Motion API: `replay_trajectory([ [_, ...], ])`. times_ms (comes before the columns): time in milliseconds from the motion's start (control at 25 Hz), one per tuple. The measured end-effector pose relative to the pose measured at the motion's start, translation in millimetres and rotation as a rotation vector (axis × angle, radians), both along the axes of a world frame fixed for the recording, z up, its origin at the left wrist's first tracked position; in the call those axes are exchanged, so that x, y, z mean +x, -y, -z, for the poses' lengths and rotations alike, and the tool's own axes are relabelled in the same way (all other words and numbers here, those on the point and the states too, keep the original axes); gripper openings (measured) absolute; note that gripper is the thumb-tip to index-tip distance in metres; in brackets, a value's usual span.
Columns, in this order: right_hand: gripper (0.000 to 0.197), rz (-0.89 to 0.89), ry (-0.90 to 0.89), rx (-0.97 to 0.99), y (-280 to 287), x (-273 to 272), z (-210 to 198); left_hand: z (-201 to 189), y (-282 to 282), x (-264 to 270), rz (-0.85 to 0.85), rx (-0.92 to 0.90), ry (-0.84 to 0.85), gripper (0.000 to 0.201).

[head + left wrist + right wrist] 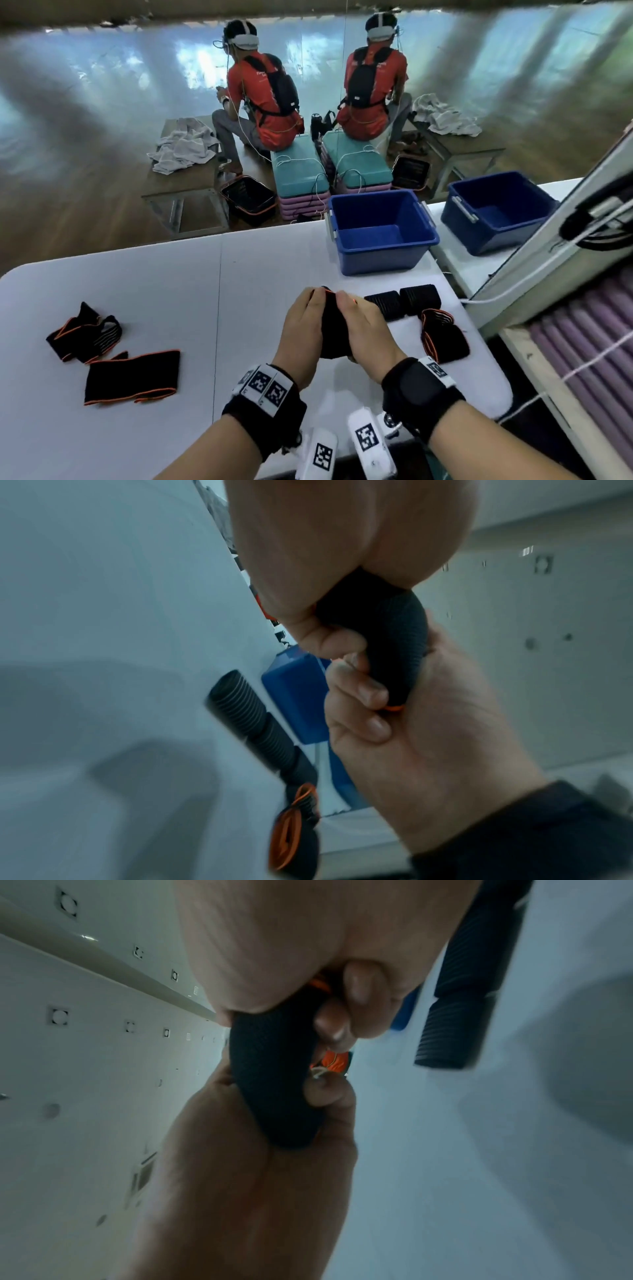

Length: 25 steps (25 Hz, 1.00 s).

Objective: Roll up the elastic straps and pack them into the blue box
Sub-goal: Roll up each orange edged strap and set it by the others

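The strap you hold is black woven elastic cloth, finely ribbed and matt, edged with orange stitching. Loose straps and rolled straps share that ribbed matt weave. The blue box is smooth plastic with a slight sheen. The table is smooth, matt white plastic.

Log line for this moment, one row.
stage: rolling | both hands grip strap | rolled straps on table | blue box empty

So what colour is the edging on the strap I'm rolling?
Orange, on the black strap; clearest in the head view.
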State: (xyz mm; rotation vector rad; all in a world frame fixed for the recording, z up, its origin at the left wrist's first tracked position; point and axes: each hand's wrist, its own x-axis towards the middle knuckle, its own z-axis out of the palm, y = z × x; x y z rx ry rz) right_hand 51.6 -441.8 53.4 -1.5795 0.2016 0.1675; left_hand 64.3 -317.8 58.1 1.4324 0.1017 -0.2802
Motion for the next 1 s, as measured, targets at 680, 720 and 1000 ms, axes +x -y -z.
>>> replay_trajectory([
  [680, 0.027, 0.102, -0.309, -0.848, 252, -11, 117, 129, 140, 4, 0.274, 0.774, 0.044, 0.028],
  [720, 0.024, 0.091, -0.296, -0.842, 252, -12, 120, 130, 141, 4, 0.274, 0.791, 0.042, 0.03],
  [1000, 0.018, 0.149, -0.167, -0.879, 238, -5, 96, 124, 117, 9, 0.24, 0.779, -0.024, 0.037],
])
